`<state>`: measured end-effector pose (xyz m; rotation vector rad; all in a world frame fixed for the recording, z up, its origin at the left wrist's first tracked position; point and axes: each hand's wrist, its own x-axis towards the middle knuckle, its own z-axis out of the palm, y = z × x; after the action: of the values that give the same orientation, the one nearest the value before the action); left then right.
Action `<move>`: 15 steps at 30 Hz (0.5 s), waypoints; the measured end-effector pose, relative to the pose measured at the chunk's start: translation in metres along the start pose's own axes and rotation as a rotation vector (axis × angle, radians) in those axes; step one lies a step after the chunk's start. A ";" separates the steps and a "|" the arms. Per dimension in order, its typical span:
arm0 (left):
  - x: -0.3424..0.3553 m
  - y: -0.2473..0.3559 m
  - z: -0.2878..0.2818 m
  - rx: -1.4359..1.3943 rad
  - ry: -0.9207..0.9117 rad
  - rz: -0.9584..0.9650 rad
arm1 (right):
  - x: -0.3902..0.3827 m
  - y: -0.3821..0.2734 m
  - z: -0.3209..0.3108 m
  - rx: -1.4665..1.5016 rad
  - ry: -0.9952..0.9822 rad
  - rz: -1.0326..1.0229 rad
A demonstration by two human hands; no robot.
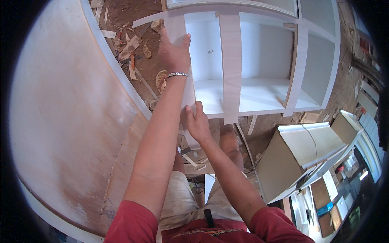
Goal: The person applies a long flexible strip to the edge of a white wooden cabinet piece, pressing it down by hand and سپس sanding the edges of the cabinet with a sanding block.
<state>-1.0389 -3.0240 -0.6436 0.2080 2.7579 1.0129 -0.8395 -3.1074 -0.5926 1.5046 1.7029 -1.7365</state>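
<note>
With our left hand we are gripping a long, flat, pale strip in the upper centre of the frame; its smooth face is standing along the left side of an open white cabinet. The left fingers are spreading wide, the thumb lying near one long edge and the index finger near the other. A metal chain bracelet with small, shiny links is circling that wrist.

Our right hand is holding the same strip further down, the fingers closing narrowly at its right edge; some of them are hiding from view. The strip's lower end is reaching past the cabinet's bottom edge.

Inside, the cabinet's white panels are showing a smooth, softly reflecting surface. A middle upright, flat and faintly grained, is crossing the opening and overhanging the bottom edge. A right upright is showing a rough brown side edge.

Along the left of the frame a broad board is spreading out, its cream face blotching into brown and its pale rim bending in a curve. Between board and cabinet, splintered wood scraps are littering the brown, earthy floor. At lower right, a boxy beige unit with pale edging is sitting tilted in our view, a thin dark cable curving over it.
</note>
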 end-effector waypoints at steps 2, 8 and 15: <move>0.000 -0.002 0.001 0.002 0.024 0.008 | 0.001 0.002 0.003 0.002 0.039 -0.034; 0.000 -0.003 -0.002 -0.003 0.001 -0.006 | 0.003 0.001 0.000 -0.022 -0.015 0.008; 0.000 -0.007 -0.002 0.035 0.022 0.057 | 0.001 -0.001 0.000 0.010 -0.014 -0.021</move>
<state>-1.0399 -3.0303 -0.6467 0.2833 2.8061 0.9870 -0.8411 -3.1069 -0.5929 1.4805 1.7113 -1.7638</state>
